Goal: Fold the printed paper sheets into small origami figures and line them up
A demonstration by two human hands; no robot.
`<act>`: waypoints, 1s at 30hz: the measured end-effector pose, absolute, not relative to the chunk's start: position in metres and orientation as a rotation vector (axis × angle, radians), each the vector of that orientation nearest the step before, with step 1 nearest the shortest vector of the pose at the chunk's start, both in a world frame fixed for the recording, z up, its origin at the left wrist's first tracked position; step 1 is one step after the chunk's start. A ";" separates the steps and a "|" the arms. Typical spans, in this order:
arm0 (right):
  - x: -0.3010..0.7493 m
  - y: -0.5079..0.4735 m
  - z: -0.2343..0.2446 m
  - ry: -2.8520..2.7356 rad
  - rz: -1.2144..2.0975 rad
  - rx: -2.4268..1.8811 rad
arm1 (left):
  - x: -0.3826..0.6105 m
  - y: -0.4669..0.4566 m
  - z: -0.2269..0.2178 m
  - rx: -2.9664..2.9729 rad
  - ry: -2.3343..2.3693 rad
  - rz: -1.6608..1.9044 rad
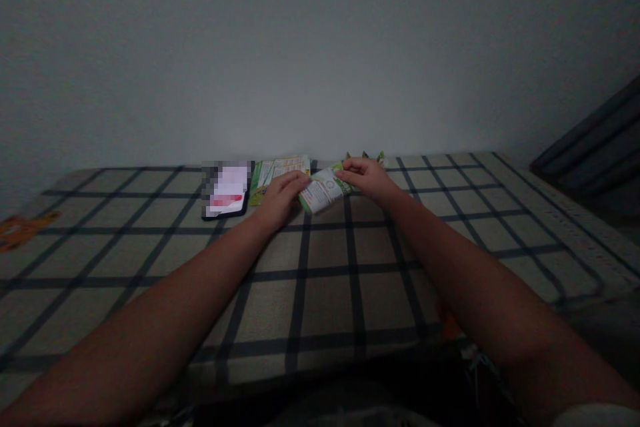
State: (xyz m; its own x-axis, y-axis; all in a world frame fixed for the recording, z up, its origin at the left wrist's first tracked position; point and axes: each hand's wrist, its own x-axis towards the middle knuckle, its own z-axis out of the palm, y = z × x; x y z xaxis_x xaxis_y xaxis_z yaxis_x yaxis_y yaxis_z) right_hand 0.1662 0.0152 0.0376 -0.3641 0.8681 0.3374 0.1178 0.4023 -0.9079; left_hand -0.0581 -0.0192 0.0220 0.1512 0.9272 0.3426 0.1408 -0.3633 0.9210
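Note:
Both my arms reach far forward over a checked cloth [320, 280] with dark grid lines. My left hand [280, 199] and my right hand [365, 177] hold a small green and white packet [323, 190] between them, the left at its near left end, the right at its far right end. The packet lies tilted just above the cloth. A flat green and orange packet [277, 170] lies just behind my left hand.
A dark phone [226, 192] with a lit screen lies left of the packets. More green packet tips [373, 157] show behind my right hand. An orange object [23, 227] sits at the far left edge. A plain wall rises behind; a dark surface [595, 147] stands at right.

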 end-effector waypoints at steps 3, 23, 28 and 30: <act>0.166 0.011 0.040 -1.907 1.089 -0.848 | -0.058 -0.020 0.024 1.658 0.990 1.300; 0.163 0.010 0.039 -1.709 1.127 -0.880 | -0.047 -0.029 0.023 1.641 1.171 1.176; 0.164 0.012 0.037 -1.717 1.101 -0.886 | -0.045 -0.031 0.027 1.604 1.183 1.161; 0.164 0.012 0.036 -1.732 1.069 -0.887 | -0.045 -0.032 0.028 1.591 1.174 1.164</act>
